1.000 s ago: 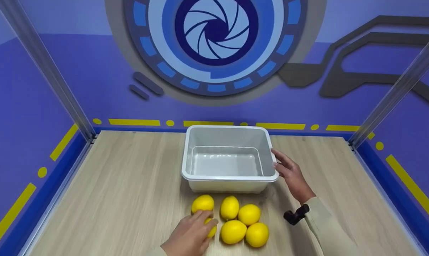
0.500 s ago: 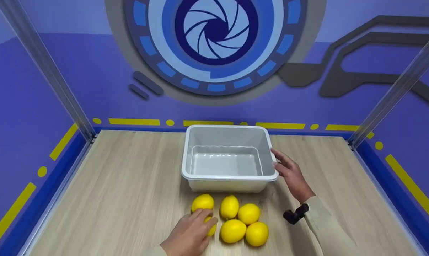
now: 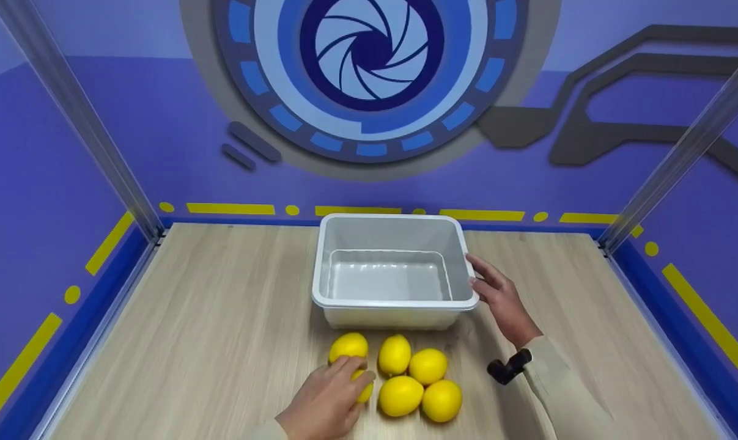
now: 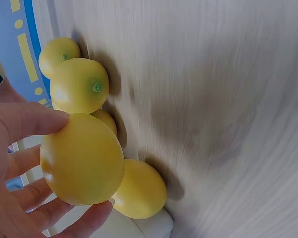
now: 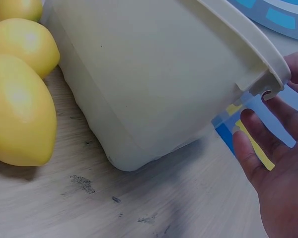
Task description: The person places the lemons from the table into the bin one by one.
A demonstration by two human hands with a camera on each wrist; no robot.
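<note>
A yellow lemon (image 4: 82,158) is in my left hand (image 3: 324,400), with the thumb on one side and fingertips on the other in the left wrist view. The head view mostly hides this lemon behind the fingers. Just ahead of it lies another lemon (image 3: 348,347), close to my fingertips. My right hand (image 3: 504,304) grips the right rim of a pale grey plastic tub (image 3: 396,318). From the right wrist view, some of its fingers (image 5: 248,148) hang below the rim, apart from the tub wall.
Several more lemons (image 3: 400,396) lie together on the wooden tabletop (image 3: 222,318), in front of the tub and right of my left hand. Blue printed walls (image 3: 130,134) enclose the back and sides. A black wrist device (image 3: 509,368) sits on the right sleeve.
</note>
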